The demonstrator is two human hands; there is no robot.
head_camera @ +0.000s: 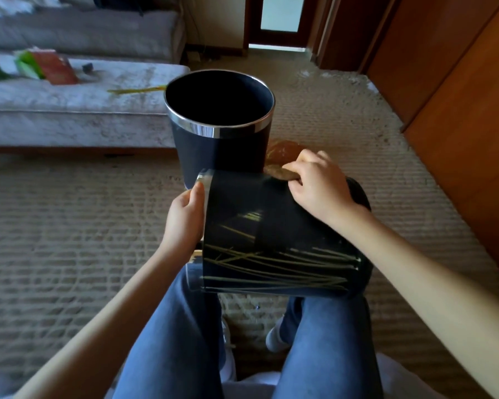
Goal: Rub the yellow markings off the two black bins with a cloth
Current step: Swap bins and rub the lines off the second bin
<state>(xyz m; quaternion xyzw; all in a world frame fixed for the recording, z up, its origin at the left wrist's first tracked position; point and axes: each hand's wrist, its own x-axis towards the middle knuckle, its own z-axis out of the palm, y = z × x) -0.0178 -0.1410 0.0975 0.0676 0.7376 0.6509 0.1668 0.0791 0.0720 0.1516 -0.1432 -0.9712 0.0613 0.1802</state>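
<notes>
Beige carpet (69, 226) underfoot, pale sofa (69, 110) at left; the person sits with the work on the lap. One upright bin (219, 151) stands on the carpet straight ahead, mouth up, and no marks show on the side facing the camera. The lying bin (271, 214) rests sideways across the jeans (179, 326), chrome rim to the left. The left hand (185, 217) steadies that rim, thumb laid along the metal, grip clamped on it, fingers hidden. The right hand (317, 182) has its grip closed on a small brownish cloth (280, 171), pressed to the far upper wall of the lying bin. That upper wall looks bare, while the yellow markings (277, 266) criss-cross the near lower wall. Judgement: rubbing of this bin is under way, well short of done. The next move likely calls for rolling the bin with the left hand, or bringing the cloth down to the streaks, then firm strokes along them. Far side of the upright bin unseen; it may need checking.
</notes>
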